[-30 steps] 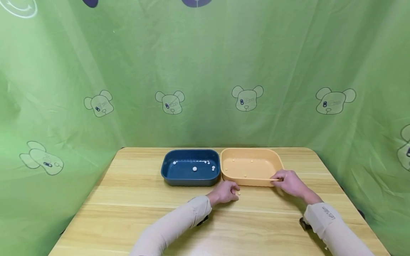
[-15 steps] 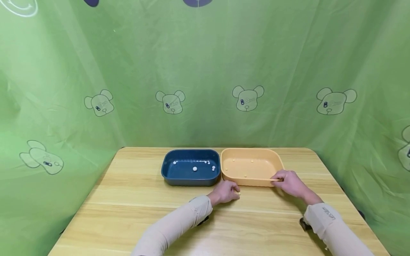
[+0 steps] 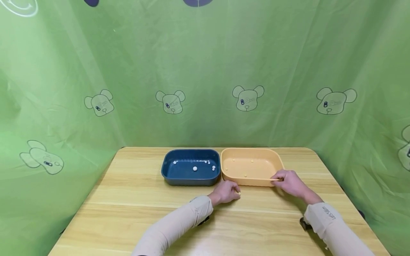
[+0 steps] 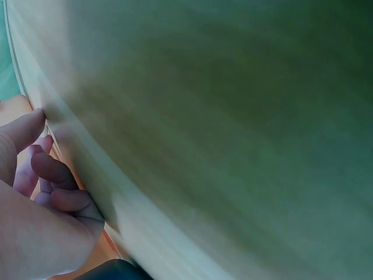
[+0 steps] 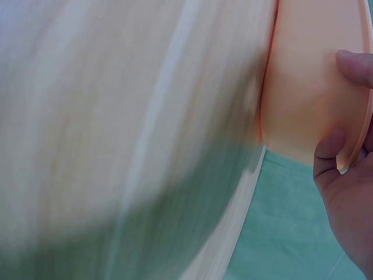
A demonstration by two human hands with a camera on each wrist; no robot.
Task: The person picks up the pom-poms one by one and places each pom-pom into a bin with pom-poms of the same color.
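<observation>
In the head view my left hand (image 3: 225,192) is at the table in front of the two bins, pinching a small pale yellow ball (image 3: 239,193) between thumb and fingertips. The left wrist view shows the fingers (image 4: 55,169) curled, but not the ball. My right hand (image 3: 290,182) grips the near right corner of the orange bin (image 3: 250,182), thumb on one side of its rim and fingers on the other. Several small yellow balls (image 3: 252,161) lie scattered on that bin's floor.
A dark blue bin (image 3: 191,182) stands directly left of the orange one. Inside it are several small white balls (image 3: 213,167) and one larger white ball (image 3: 194,169). Behind the wooden table (image 3: 256,227) hangs a green curtain (image 3: 205,64) printed with bear heads.
My left fingers have closed in around the small yellow balls on the table; two showed at first, one shows now. The right hand and both bins have stayed in place.
</observation>
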